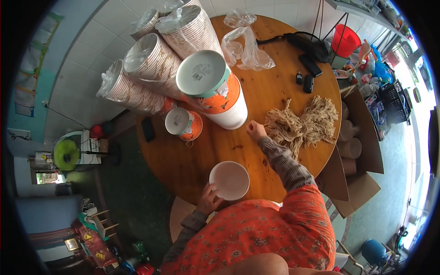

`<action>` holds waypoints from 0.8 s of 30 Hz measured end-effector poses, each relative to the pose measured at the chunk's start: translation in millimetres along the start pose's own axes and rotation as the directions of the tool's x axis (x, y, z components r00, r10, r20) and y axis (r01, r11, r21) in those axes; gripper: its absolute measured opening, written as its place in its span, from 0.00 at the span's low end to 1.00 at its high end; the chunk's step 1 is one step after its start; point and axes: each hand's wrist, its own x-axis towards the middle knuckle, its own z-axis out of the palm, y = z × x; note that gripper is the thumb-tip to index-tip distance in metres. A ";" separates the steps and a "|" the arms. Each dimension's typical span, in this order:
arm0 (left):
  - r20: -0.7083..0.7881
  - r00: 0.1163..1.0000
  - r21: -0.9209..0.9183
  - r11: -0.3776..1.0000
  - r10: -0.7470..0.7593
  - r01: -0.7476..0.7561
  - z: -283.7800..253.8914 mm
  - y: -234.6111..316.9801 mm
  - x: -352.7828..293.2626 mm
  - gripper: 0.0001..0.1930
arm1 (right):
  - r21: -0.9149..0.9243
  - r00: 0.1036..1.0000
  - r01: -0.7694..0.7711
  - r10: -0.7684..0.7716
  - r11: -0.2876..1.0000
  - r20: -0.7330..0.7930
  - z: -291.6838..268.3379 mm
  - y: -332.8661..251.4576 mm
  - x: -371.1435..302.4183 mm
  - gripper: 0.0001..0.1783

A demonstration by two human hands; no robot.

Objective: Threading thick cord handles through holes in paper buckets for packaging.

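My left hand [209, 200] grips the rim and side of a white paper tub [229, 180], whose open mouth faces up near the table's front edge. Beyond it, my right hand [256, 131] is closed in a pinch beside a loose bundle of beige strings [305, 121]. What its fingers hold, if anything, is too small to make out. Ahead stands an upside-down stack of orange and white paper tubs [222, 101]. To its left is a smaller upside-down orange cup [190, 126] with a short string loop hanging at its rim.
Plastic-wrapped stacks of paper cups [153, 62] crowd the table's far left. Clear plastic bags [250, 50], a black pouch [309, 46] and small black objects [308, 83] lie toward the back. Right of the round wooden table [183, 169] is an open cardboard box [369, 158] holding tubs.
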 end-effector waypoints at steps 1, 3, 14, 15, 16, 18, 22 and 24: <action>-0.002 1.000 -0.002 1.000 -0.004 0.004 2.3 -3.1 -4.6 0.18 | 0.264 0.988 -0.133 0.106 0.955 0.113 -6.4 -24.7 -23.8 0.09; -0.013 0.998 -0.052 0.997 -0.059 0.059 10.3 -11.5 -10.3 0.18 | 0.426 0.958 -0.264 0.183 0.865 0.222 -41.9 -97.7 -69.1 0.09; 0.240 0.934 -0.800 0.490 -0.265 0.345 -47.6 37.7 25.8 0.19 | 0.637 0.903 -0.193 -0.119 0.746 0.413 -91.2 -255.1 -212.3 0.07; 0.383 0.905 -0.845 0.324 -0.187 0.425 -29.1 9.1 18.6 0.23 | 0.632 0.879 0.150 -0.395 0.760 0.266 -80.4 -273.8 -226.8 0.08; 0.558 0.823 -0.826 0.022 -0.108 0.563 -55.8 39.1 28.6 0.22 | 0.568 0.847 0.126 -0.387 0.813 0.365 -75.5 -278.2 -236.5 0.08; 0.572 0.820 -0.819 -0.074 -0.018 0.569 -84.6 73.1 36.4 0.17 | 0.469 0.783 0.411 -0.566 0.782 0.257 -56.0 -287.2 -254.1 0.04; 0.475 0.873 -0.875 0.043 -0.113 0.482 -93.9 65.2 28.2 0.12 | 0.402 0.808 0.406 -0.528 0.821 0.262 -77.6 -301.3 -274.0 0.06; 0.445 0.894 -0.787 0.449 -0.060 0.422 -102.5 65.4 24.2 0.12 | 0.388 0.899 0.366 -0.429 0.846 0.088 -93.6 -303.0 -268.3 0.09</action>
